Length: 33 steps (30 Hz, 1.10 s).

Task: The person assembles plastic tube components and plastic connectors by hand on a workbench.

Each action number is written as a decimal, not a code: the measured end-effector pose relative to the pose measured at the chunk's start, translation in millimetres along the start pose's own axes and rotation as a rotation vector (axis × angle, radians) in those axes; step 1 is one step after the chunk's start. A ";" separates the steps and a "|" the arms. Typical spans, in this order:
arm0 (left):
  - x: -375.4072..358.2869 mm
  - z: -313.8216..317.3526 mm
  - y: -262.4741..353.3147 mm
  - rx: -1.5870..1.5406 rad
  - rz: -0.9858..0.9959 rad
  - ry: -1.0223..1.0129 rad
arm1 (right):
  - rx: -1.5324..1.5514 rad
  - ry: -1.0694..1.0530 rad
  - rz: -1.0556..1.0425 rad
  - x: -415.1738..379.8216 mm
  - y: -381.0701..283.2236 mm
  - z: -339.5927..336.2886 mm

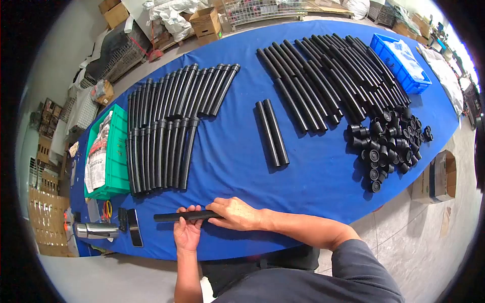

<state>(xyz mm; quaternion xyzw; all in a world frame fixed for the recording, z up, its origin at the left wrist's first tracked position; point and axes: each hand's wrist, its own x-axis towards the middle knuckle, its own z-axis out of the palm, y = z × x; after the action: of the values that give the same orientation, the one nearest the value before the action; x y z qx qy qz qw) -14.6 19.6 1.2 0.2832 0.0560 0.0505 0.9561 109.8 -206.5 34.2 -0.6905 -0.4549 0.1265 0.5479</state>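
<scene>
A black tube (172, 217) is held level above the front edge of the blue-covered table. My left hand (187, 234) is palm up, its fingers curled round the middle of the tube. Over the tube's right end my right hand (235, 213) is closed, so that end is hidden. Two plain black tubes (272, 133) lie side by side beyond my hands. To the left, two rows of black tubes with caps on their far ends (161, 151) are laid out. A heap of loose black caps (386, 146) sits on the right.
Many plain tubes (323, 76) cover the far right, near a blue crate (399, 63). A green crate (119, 151) holding newspaper stands at left. A phone (134, 228), scissors (107, 209) and a steel flask (96, 231) lie near the left edge. A cardboard box (435, 178) stands on the floor.
</scene>
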 end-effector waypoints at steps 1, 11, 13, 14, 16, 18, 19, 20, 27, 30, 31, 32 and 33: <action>-0.5 -1.7 0.4 -0.006 0.006 -0.019 | 0.057 -0.045 0.040 2.2 -3.2 -5.3; -0.5 0.5 1.3 -0.037 -0.017 -0.011 | 0.045 -0.113 0.134 1.7 -4.9 -5.8; 0.6 0.3 1.1 -0.009 -0.017 -0.029 | 0.311 -0.391 0.500 14.5 -23.6 -31.0; 1.7 0.7 1.1 0.006 -0.018 -0.039 | 0.210 -0.309 0.337 9.9 -8.0 -19.4; 2.5 5.2 0.8 -0.003 -0.024 0.031 | -0.068 -0.069 0.049 0.2 2.7 2.1; -0.2 4.3 0.8 -0.018 -0.020 0.067 | -0.228 0.026 -0.090 -3.2 2.0 6.7; -0.7 1.7 1.2 -0.029 -0.014 0.062 | -0.128 -0.022 -0.037 -1.9 2.8 4.5; -1.1 0.3 1.0 -0.040 -0.009 0.055 | -0.028 -0.070 0.017 -0.5 3.5 2.1; -0.1 3.9 0.9 0.015 -0.016 0.058 | -0.192 0.059 -0.091 -1.1 -0.5 5.7; -2.6 2.4 2.1 -0.013 -0.010 0.048 | 0.076 -0.225 0.283 8.2 -19.7 -20.3; -2.2 2.6 1.6 -0.005 -0.006 0.051 | 0.224 -0.355 0.462 12.9 -29.4 -31.5; -1.2 3.1 0.9 0.004 -0.002 0.051 | 0.284 -0.328 0.467 11.4 -23.0 -28.5; 0.4 4.1 0.6 0.013 0.002 0.050 | 0.196 -0.230 0.320 6.8 -12.2 -19.0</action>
<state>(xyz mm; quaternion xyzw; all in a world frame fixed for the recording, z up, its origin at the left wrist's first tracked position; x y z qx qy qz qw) -13.7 18.0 4.9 0.2882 0.0801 0.0582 0.9524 120.4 -213.7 54.1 -0.6783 -0.3846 0.3335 0.5298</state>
